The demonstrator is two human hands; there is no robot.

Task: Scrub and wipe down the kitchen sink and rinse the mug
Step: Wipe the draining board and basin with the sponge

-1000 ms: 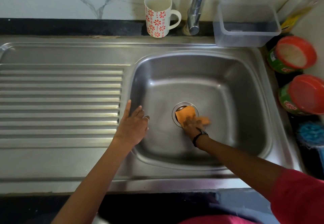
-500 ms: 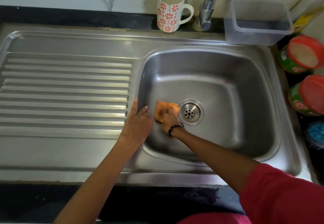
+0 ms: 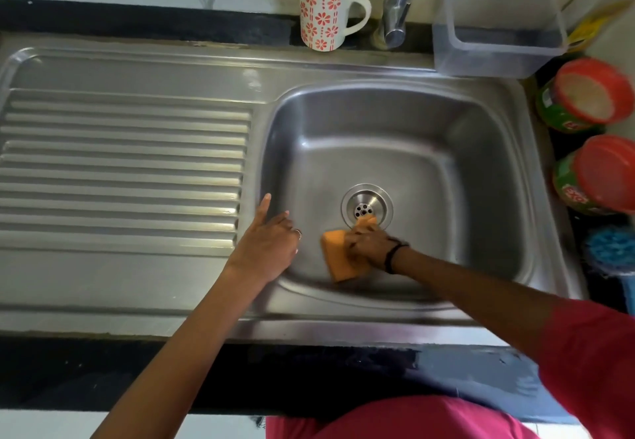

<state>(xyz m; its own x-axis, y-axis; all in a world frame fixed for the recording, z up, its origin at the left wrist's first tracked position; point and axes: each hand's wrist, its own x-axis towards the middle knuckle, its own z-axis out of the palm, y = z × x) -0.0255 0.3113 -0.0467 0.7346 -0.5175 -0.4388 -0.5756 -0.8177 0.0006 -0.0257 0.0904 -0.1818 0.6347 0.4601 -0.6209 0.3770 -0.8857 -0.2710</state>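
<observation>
Listing, sink: we note a stainless steel sink (image 3: 481,150) with one basin at the right and a ribbed draining board (image 3: 123,170) at the left.
Drain: round strainer (image 3: 367,205) in the basin floor, partly met at its near edge by the sponge.
Sponge: orange sponge (image 3: 338,256) lies flat on the basin floor, just in front of the drain, its far corner touching the strainer rim.
Right hand: our right hand (image 3: 369,244) is inside the basin, fingers curled over the sponge and gripping it against the steel; the outline is blurred, so we cannot tell exactly how the thumb lies.
Left hand: our left hand (image 3: 269,244) rests on the basin's left rim, fingers straight and relaxed, forefinger pointing away from us, holding nothing.
Mug: white mug (image 3: 324,5) with red flower print stands upright on the dark ledge behind the sink, handle to the right, well apart from both hands.
Tap: chrome tap (image 3: 398,2) rises just right of the mug.
Container: clear plastic container (image 3: 498,46) sits at the sink's back right corner.
Tubs: two green tubs (image 3: 591,95) with red lids lie right of the basin.
Scrubber: blue scrubber (image 3: 611,249) near the right edge.
</observation>
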